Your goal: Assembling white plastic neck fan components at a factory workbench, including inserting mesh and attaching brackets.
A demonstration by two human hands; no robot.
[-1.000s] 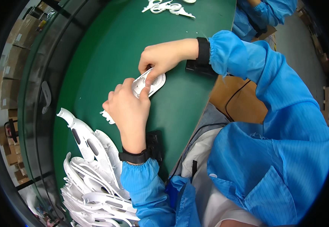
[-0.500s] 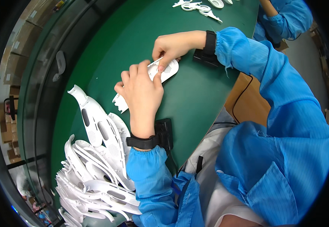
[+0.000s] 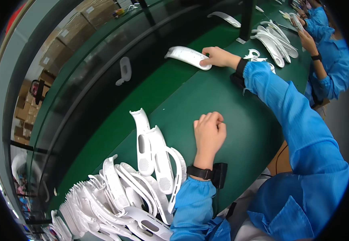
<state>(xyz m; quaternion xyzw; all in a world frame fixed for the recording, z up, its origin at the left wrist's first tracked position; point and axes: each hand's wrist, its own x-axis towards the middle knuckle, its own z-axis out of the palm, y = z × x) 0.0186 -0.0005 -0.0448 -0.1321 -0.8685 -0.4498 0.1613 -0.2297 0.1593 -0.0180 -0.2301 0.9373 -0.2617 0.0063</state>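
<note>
"Green table (image 3: 238, 110), white plastic all over it. So where's the shell (image 3: 184, 55) being handled?"

"Far side of the table, out past the middle, lying at a slant. Right hand (image 3: 222, 58) has its near end pinched between thumb and fingers. Can't tell if the shell's underside touches the table."

"And the left hand (image 3: 210, 132)?"

"Well apart from it, over the table. Fingers loosely curled, back of the hand facing us. The palm's hidden, so I can't tell how far they close or if anything's in there."

"Looks crowded, what's in the way?"

"Big pile (image 3: 114, 193) of similar white parts to the left of the left sleeve (image 3: 192, 205), which covers some of its edge. Beyond the right wrist there's a second pile (image 3: 273, 42), and the right forearm partly hides some rings (image 3: 255, 54) just in front of it. A black post (image 3: 246, 20) stands between that pile and a curved part (image 3: 226, 19) farther back."

"Anyone else there?"

"Yep, a co-worker (image 3: 335, 68) at the right, holding a white piece (image 3: 297, 22). Cardboard boxes (image 3: 62, 42) at the upper left too."
</note>
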